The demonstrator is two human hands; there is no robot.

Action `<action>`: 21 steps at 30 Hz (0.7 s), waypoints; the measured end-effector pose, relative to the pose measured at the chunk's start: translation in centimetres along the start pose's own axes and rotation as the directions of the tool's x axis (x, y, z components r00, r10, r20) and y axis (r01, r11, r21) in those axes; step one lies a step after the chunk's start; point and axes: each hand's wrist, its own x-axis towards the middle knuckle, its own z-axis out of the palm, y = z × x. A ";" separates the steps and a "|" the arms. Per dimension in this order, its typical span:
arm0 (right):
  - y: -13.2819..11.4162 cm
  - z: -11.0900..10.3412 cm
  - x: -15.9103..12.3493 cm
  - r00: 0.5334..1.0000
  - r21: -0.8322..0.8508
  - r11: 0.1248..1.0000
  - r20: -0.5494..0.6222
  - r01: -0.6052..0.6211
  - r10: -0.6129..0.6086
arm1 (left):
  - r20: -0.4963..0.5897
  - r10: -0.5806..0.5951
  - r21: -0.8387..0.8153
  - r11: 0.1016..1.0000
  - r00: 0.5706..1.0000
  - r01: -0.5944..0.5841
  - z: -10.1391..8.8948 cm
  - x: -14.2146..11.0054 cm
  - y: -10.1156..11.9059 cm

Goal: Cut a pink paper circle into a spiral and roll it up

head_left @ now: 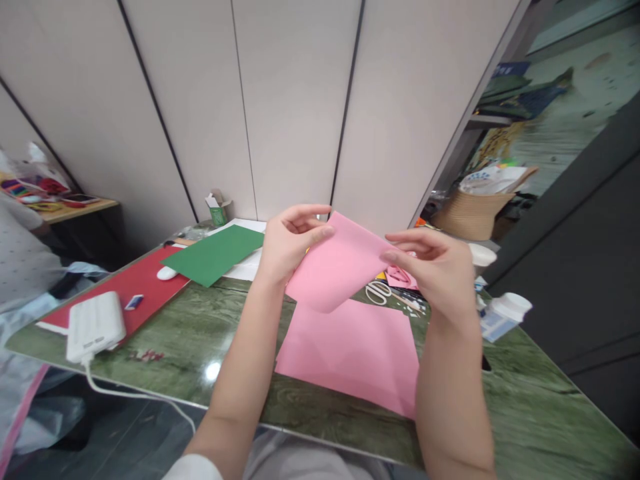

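Between my two hands, a piece of pink paper is held up above the table, its lower edge curling. My left hand pinches its upper left corner between thumb and fingers. At the upper right corner, my right hand grips the paper with thumb and fingers. Below it, a larger pink sheet lies flat on the green table, partly covered from view by the held piece and my right forearm. White-handled scissors rest just behind that sheet.
Green paper and a red sheet lie to the left. A white power bank with a cable sits at the front left edge. On the right stands a white bottle. A woven basket is behind. Another person's sleeve shows far left.
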 end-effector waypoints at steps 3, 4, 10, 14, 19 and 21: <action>0.1 0.0 0.0 1.000 0.047 0.999 -0.014 0.020 -0.019 | -0.009 -0.021 -0.052 0.998 1.000 0.021 0.1 -0.1 0.0; 0.1 0.0 0.1 0.999 0.062 0.998 -0.023 0.025 -0.023 | -0.012 -0.029 -0.074 0.997 1.000 0.028 0.2 -0.1 -0.1; 0.4 0.2 0.6 1.000 0.086 0.996 0.004 0.010 -0.010 | -0.075 -0.018 -0.162 0.987 0.997 0.005 0.3 0.2 -0.9; 0.6 1.0 0.5 0.998 0.125 0.992 -0.066 0.023 -0.015 | -0.098 -0.009 -0.158 0.987 0.995 -0.007 -0.1 0.6 -1.3; 0.6 1.3 0.5 0.994 0.111 0.994 -0.107 0.021 -0.009 | -0.104 -0.013 -0.127 0.992 0.995 0.000 -0.1 0.6 -1.3; 0.6 1.2 0.5 0.992 0.100 0.995 -0.122 0.018 -0.006 | -0.109 -0.001 -0.106 0.994 0.994 -0.011 0.0 0.6 -1.2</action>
